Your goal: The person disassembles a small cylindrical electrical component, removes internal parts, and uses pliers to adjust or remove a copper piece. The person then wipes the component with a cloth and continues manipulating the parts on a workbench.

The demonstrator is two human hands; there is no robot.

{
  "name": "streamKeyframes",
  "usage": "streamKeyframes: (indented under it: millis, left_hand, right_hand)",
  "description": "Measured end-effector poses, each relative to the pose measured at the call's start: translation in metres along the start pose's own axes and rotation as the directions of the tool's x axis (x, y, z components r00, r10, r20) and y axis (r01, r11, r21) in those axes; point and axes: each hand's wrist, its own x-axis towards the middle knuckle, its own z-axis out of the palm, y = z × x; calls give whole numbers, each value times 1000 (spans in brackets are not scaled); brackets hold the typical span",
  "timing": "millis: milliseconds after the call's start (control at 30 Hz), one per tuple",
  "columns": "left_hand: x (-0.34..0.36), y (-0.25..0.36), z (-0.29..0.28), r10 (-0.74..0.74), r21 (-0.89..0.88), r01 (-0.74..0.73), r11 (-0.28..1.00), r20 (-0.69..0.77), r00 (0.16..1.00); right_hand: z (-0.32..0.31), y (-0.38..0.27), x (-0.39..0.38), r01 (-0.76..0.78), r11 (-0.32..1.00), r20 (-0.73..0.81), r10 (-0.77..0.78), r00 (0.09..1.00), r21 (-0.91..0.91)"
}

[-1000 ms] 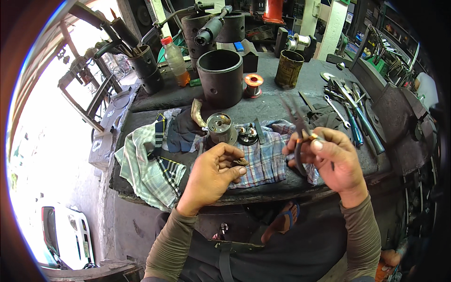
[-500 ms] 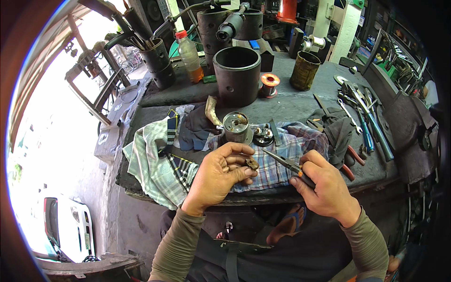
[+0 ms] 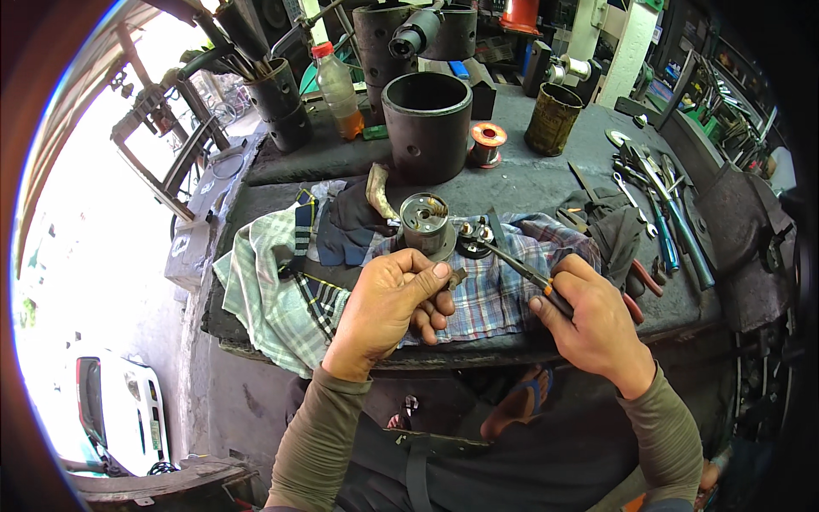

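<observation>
My left hand [image 3: 384,299] pinches a small dark brownish metal piece [image 3: 457,277] between thumb and fingers, above the table's front edge. My right hand [image 3: 593,320] is wrapped round needle-nose pliers [image 3: 522,268] with a dark and orange grip. The pliers' jaws point up and left, their tips close to a round black part [image 3: 474,244] with shiny metal posts; I cannot tell whether they touch. Just beyond my left hand a cylindrical metal housing [image 3: 424,229], open at the top, stands upright. Beneath lies a blue plaid cloth [image 3: 486,303].
A green checked cloth [image 3: 264,256] lies at left. Behind stand a large dark pipe section [image 3: 426,128], a bottle with orange liquid [image 3: 339,94], a solder wire spool [image 3: 487,145] and a rusty can [image 3: 553,119]. Wrenches [image 3: 636,200] and red-handled pliers [image 3: 646,279] are at right.
My left hand has turned, its thumb now on top, and moved slightly left with the small metal piece. The view has shifted slightly. The pliers stay in my right hand.
</observation>
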Motion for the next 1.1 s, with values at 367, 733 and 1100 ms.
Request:
streamKeyframes:
  millis: [367, 733, 1100]
  left_hand:
    - [0, 3, 1, -26, 65, 25, 998, 12, 1000]
    - [-2, 1, 9, -17, 135, 21, 991, -31, 999]
    - [5, -2, 24, -33, 299, 30, 954, 5, 999]
  right_hand:
    - [5, -7, 2, -38, 999, -9, 38, 999, -33]
    - [12, -7, 2, -11, 993, -15, 9, 1000, -116]
    - [18, -9, 5, -15, 994, -52, 9, 999, -110]
